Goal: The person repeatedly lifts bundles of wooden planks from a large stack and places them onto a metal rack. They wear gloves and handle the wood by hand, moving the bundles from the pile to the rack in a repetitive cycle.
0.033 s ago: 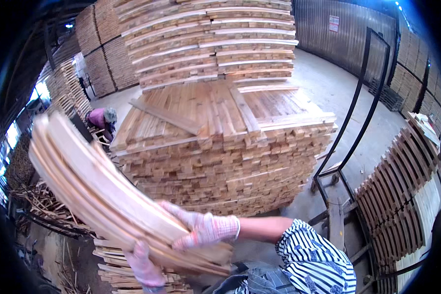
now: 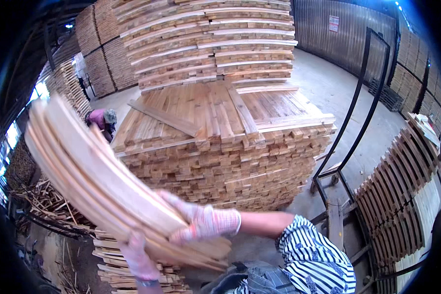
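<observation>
A bundle of several long, pale wooden planks (image 2: 98,171) is tilted up in front of me, its far end raised toward the upper left and smeared by motion. My right hand (image 2: 203,223), in a pinkish knitted glove, is closed over the bundle's near part. Lower down, my gloved left hand (image 2: 141,257) grips the bundle's underside, with its fingers partly hidden behind the wood. Beneath the planks lies a pile of loose strips (image 2: 115,274). Just beyond my right hand stands a large block of stacked planks (image 2: 220,171).
Loose boards (image 2: 164,117) lie on top of the block, and a taller plank stack (image 2: 181,49) rises behind it. On the right are a black metal frame cart (image 2: 357,98) and slatted wood (image 2: 392,196). A person (image 2: 100,118) bends near scrap wood (image 2: 49,201) at left.
The bundle's far end has risen a little. My left hand has moved slightly up with it, and my right hand has barely shifted.
</observation>
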Available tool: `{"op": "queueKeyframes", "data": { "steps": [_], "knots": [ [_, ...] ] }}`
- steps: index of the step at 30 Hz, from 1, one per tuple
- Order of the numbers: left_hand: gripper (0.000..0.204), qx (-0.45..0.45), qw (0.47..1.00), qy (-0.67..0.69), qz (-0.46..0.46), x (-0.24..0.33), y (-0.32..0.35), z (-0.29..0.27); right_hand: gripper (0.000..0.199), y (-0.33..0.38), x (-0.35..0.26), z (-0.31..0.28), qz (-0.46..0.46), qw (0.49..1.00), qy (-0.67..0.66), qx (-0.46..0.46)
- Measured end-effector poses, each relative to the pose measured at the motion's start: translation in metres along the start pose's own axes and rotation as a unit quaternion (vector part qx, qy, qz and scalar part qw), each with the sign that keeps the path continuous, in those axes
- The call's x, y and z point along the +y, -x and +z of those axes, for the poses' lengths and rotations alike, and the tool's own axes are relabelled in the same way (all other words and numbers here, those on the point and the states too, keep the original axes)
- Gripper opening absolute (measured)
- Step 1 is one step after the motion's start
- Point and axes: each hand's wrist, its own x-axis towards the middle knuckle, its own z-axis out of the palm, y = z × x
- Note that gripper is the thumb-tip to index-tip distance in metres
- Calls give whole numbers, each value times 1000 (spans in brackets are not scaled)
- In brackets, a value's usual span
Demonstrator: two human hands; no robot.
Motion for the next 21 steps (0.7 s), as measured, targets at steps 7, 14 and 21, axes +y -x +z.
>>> {"op": "queueKeyframes", "data": {
  "steps": [7,14,21],
  "knots": [
    [41,-196,962,91,167,119,-130,127,102,-55,-131,-94,-137,963,178,149],
    [44,-453,830,204,253,172,-303,239,106,-130,-189,-190,-231,911,245,236],
    [73,-546,813,131,157,117,-361,286,123,-149,-114,-298,-219,889,292,275]
  ]
}}
